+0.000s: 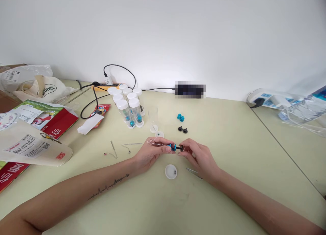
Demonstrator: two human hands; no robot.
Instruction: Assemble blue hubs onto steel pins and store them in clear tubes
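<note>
My left hand (pixel 149 152) pinches a small blue ribbed piece (pixel 173 147) between thumb and fingers. A thin white string or wire (pixel 156 144) runs back from there across the hand. In my right hand (pixel 202 157) is a black disc with a stem (pixel 181 148), held by the fingertips. Its stem points left and meets the blue piece; how deep it sits cannot be seen. Beyond the hands lie two blue ribbed pieces (pixel 180 117) and two black stemmed discs (pixel 182 129). A round white cap (pixel 170 172) lies nearer me, with a metal tool (pixel 194 173) partly under my right hand.
Several clear tubes with white caps (pixel 123 105) stand behind my left hand. Thin metal pieces with string (pixel 112 151) lie left. Farther left are a paper cup (pixel 35 146) and a red box (pixel 63 121). Power strips (pixel 270 100) and a blurred-out dark object (pixel 190 91) line the wall.
</note>
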